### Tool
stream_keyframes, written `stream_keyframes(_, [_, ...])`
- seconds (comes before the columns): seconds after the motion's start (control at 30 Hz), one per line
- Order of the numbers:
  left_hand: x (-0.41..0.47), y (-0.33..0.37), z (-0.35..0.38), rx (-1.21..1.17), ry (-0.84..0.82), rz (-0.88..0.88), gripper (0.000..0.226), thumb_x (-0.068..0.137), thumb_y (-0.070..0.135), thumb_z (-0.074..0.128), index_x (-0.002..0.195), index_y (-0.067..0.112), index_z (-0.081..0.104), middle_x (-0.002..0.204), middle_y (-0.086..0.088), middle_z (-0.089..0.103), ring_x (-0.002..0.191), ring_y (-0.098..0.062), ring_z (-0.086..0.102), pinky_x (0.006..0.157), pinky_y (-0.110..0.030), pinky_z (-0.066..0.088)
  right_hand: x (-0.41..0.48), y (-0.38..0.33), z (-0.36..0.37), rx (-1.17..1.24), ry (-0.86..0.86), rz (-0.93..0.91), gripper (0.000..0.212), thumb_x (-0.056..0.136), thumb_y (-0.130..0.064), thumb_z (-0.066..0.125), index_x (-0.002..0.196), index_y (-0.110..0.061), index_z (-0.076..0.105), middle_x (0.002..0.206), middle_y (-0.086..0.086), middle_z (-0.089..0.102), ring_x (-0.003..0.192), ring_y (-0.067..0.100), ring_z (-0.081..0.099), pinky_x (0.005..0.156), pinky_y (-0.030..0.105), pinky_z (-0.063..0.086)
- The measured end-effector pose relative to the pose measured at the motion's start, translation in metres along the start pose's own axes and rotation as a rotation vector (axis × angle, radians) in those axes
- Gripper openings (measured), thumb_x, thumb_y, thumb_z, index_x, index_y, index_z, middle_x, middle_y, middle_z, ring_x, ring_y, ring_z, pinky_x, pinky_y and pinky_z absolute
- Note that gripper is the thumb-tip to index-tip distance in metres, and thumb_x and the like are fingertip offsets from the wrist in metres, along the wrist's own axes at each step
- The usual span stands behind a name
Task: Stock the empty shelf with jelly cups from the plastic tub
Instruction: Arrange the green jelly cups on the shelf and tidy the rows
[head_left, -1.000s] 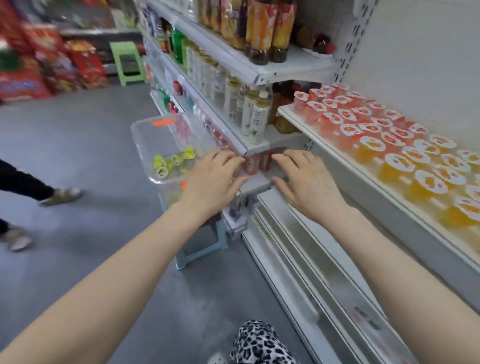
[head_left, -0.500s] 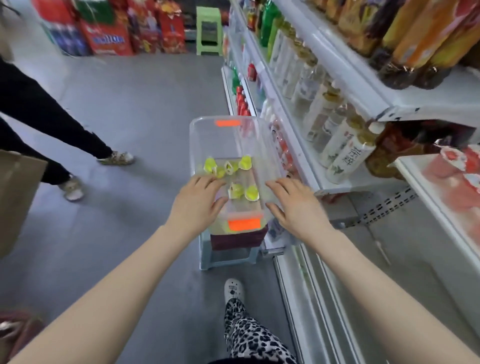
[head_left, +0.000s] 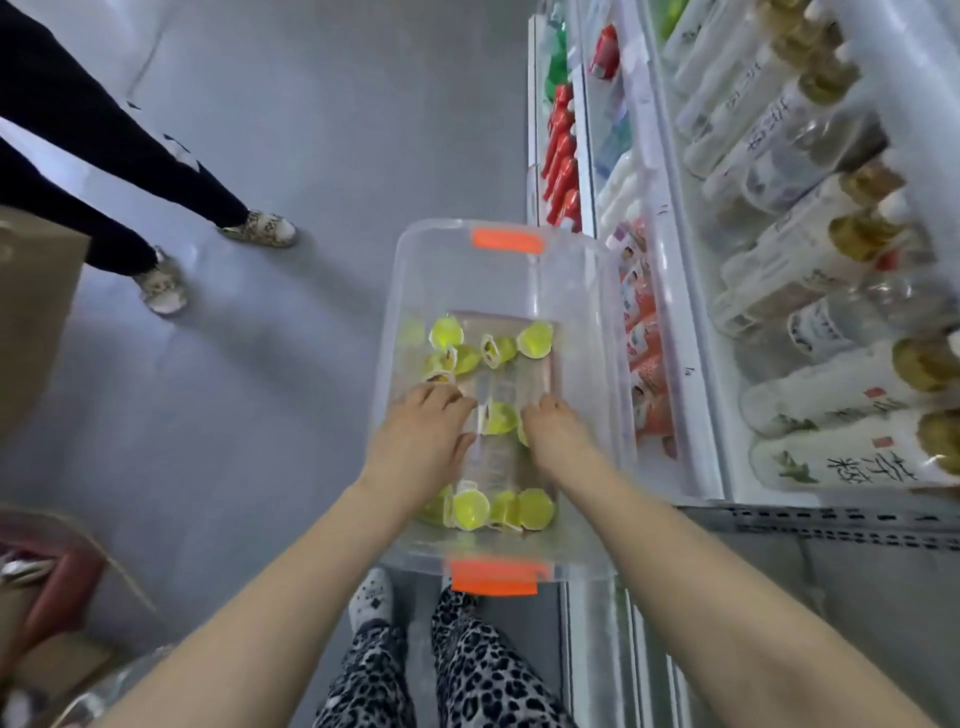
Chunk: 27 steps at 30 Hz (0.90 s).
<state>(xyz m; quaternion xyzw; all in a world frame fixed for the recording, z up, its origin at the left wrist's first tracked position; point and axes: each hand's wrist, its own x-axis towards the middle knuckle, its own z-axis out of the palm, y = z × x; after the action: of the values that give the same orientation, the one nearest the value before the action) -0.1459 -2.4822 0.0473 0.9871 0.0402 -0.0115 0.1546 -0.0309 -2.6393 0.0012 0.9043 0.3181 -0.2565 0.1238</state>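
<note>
A clear plastic tub (head_left: 597, 332) with orange handles stands right below me in the aisle. Several yellow-green jelly cups (head_left: 535, 339) lie scattered on its bottom. Both hands are down inside the tub. My left hand (head_left: 418, 441) rests palm-down with fingers spread beside one cup (head_left: 500, 419) in the middle. My right hand (head_left: 558, 431) is on that cup's other side, fingers curled down; whether it grips anything is hidden. More cups (head_left: 470, 509) lie near the front wall. The jelly shelf is out of view.
Shelves (head_left: 696, 291) of bottled drinks run along the right. A person's legs in black trousers (head_left: 104, 171) stand on the grey floor at the left. My own patterned trousers (head_left: 467, 670) show below the tub. A cardboard box (head_left: 31, 312) is at the far left.
My view has swung from the jelly shelf down onto the tub. Both hands have gone from the tub's rim down into it, among the cups.
</note>
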Motion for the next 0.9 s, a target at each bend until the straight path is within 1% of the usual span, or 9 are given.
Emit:
stream_keyframes(0.1, [0.007,0.001,0.005,0.013,-0.011,-0.018,0.039,0.073,0.025,0.080,0.107,0.013,0.068,0.103,-0.008,0.067,0.098,-0.034,0.062,0.078,-0.045,0.055,0.025,-0.003,0.017,0.056,-0.055,0.072,0.038,0.093,-0.001,0.045,0.130,-0.005,0.045,0.132,0.017,0.049,0.124,0.036,0.048,0.100,0.042,0.043])
stream_keyframes(0.3, [0.021,-0.001,0.017,0.036,-0.051,-0.045,0.036,0.075,0.027,0.077,0.107,0.014,0.068,0.105,-0.007,0.066,0.103,-0.033,0.060,0.080,-0.044,0.051,0.034,0.000,0.012,0.079,-0.043,0.104,0.037,0.092,-0.002,0.049,0.128,-0.007,0.045,0.126,0.015,0.055,0.117,0.034,0.055,0.092,0.040,0.047])
stream_keyframes(0.47, [0.048,0.010,0.042,0.003,-0.236,-0.067,0.043,0.087,0.029,0.063,0.127,0.015,0.055,0.125,-0.007,0.055,0.118,-0.030,0.048,0.095,-0.040,0.041,0.018,0.010,-0.026,0.234,0.182,0.096,0.045,0.087,-0.014,0.058,0.128,-0.007,0.041,0.123,0.018,0.054,0.106,0.037,0.056,0.082,0.042,0.047])
stream_keyframes(0.53, [0.062,0.014,0.059,0.044,-0.345,-0.084,0.051,0.087,0.029,0.063,0.133,0.014,0.047,0.133,-0.008,0.049,0.123,-0.029,0.043,0.102,-0.038,0.037,0.011,0.017,-0.038,0.364,0.297,0.065,0.046,0.085,-0.020,0.061,0.124,-0.007,0.043,0.117,0.018,0.054,0.100,0.038,0.057,0.078,0.042,0.046])
stream_keyframes(0.6, [0.072,0.016,0.075,0.106,-0.422,-0.116,0.056,0.086,0.026,0.064,0.136,0.014,0.042,0.139,-0.009,0.043,0.127,-0.030,0.039,0.102,-0.038,0.036,0.006,0.021,-0.047,0.482,0.380,0.035,0.046,0.081,-0.021,0.062,0.122,-0.008,0.044,0.112,0.016,0.054,0.095,0.037,0.057,0.077,0.043,0.048])
stream_keyframes(0.7, [0.084,0.014,0.092,0.165,-0.454,-0.179,0.060,0.087,0.018,0.062,0.140,0.018,0.035,0.143,-0.011,0.037,0.131,-0.034,0.033,0.102,-0.040,0.037,0.000,0.022,-0.051,0.569,0.431,-0.023,0.057,0.082,-0.019,0.061,0.135,-0.013,0.041,0.118,0.015,0.051,0.097,0.034,0.056,0.079,0.041,0.048])
stream_keyframes(0.8, [0.093,0.006,0.098,0.123,-0.432,-0.238,0.057,0.088,0.015,0.060,0.139,0.023,0.035,0.134,-0.011,0.045,0.125,-0.034,0.040,0.100,-0.043,0.042,-0.003,0.022,-0.048,0.569,0.442,-0.056,0.063,0.086,-0.020,0.062,0.143,-0.015,0.038,0.124,0.015,0.047,0.100,0.034,0.057,0.079,0.037,0.045])
stream_keyframes(0.83, [0.094,0.002,0.099,0.095,-0.445,-0.253,0.063,0.086,0.015,0.064,0.140,0.024,0.034,0.133,-0.012,0.045,0.123,-0.034,0.042,0.099,-0.043,0.043,-0.004,0.022,-0.047,0.570,0.446,-0.057,0.061,0.087,-0.021,0.062,0.143,-0.015,0.039,0.125,0.014,0.046,0.101,0.033,0.057,0.080,0.036,0.045])
stream_keyframes(0.9, [0.094,-0.005,0.098,0.008,-0.502,-0.294,0.090,0.068,0.015,0.083,0.143,0.025,0.033,0.134,-0.013,0.042,0.123,-0.037,0.044,0.099,-0.045,0.044,-0.005,0.022,-0.046,0.588,0.455,-0.045,0.055,0.088,-0.023,0.062,0.139,-0.013,0.043,0.127,0.013,0.046,0.101,0.032,0.057,0.082,0.036,0.045])
